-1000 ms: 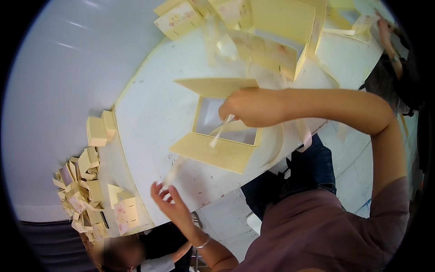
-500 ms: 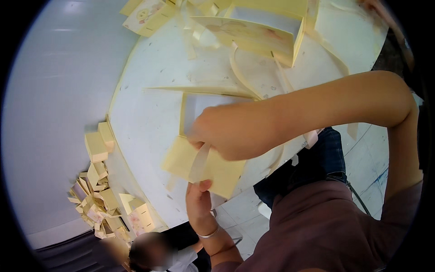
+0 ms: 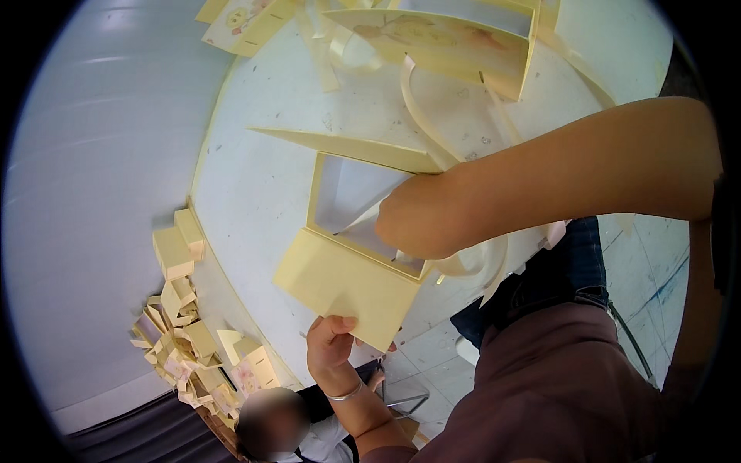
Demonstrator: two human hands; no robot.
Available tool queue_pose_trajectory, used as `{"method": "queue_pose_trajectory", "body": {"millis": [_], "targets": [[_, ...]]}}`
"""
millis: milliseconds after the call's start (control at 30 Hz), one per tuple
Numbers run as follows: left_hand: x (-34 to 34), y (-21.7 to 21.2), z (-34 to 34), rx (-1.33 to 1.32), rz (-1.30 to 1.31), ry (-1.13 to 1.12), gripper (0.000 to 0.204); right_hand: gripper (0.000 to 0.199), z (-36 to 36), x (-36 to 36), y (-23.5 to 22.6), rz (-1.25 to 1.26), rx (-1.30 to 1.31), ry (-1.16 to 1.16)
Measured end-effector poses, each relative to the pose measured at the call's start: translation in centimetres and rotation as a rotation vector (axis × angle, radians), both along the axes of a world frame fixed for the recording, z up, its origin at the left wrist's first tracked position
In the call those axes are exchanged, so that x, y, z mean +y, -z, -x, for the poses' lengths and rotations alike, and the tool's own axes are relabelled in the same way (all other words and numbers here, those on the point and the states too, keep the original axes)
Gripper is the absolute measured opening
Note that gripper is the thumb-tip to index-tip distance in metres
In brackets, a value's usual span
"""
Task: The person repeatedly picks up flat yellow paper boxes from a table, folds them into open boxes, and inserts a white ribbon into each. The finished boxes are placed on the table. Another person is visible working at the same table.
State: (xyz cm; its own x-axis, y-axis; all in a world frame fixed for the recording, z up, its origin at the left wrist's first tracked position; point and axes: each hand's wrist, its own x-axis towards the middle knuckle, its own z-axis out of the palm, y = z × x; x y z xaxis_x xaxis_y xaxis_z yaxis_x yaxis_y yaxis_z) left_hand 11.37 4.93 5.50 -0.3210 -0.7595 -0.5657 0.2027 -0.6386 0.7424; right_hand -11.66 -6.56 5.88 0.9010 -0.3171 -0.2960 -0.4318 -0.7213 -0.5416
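A pale yellow gift box (image 3: 315, 193) with white inner walls stands open on the table, one flap (image 3: 340, 147) raised on its far side. Its other flap (image 3: 347, 278) folds down toward me. My left hand (image 3: 332, 339), a bracelet on its wrist, grips the edge of that near flap, thumb on top. Over the box's right part, my right hand (image 3: 424, 216) is closed on a cream ribbon (image 3: 361, 219). This ribbon stretches from a slit near the near wall up to my fingers, which are mostly hidden.
Another yellow box (image 3: 432, 46) with a printed flap and trailing ribbons (image 3: 421, 108) sits at the far side of the white table (image 3: 255, 208). Several small boxes (image 3: 185, 332) are piled left, beyond the table edge. A person (image 3: 278, 424) is at the lower left.
My right hand has moved right, drawing the ribbon off the near flap and into the box. My left hand has gone from beside the ribbon's end to holding the flap's edge.
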Motion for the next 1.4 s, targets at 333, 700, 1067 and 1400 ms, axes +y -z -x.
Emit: {"method": "queue_pose_trajectory", "body": {"millis": [333,700,1067,1400], "targets": [[0.3,1.3,-1.2,-0.065,0.121,0.059,0.026,0.004,-0.8,0.3,1.8,0.09,-0.182,0.059],[0.4,1.0,-1.2,-0.038,0.071,0.061,0.023,0.004,-0.8,0.7,2.1,0.087,-0.218,0.095],[1.2,2.1,2.1,-0.698,0.764,0.03,0.031,0.008,-1.5,0.3,3.1,-0.018,-0.096,0.101],[0.6,5.4,7.2,-1.178,1.083,-0.208,0.009,0.019,-2.8,0.6,1.7,-0.146,-0.031,0.182]]}}
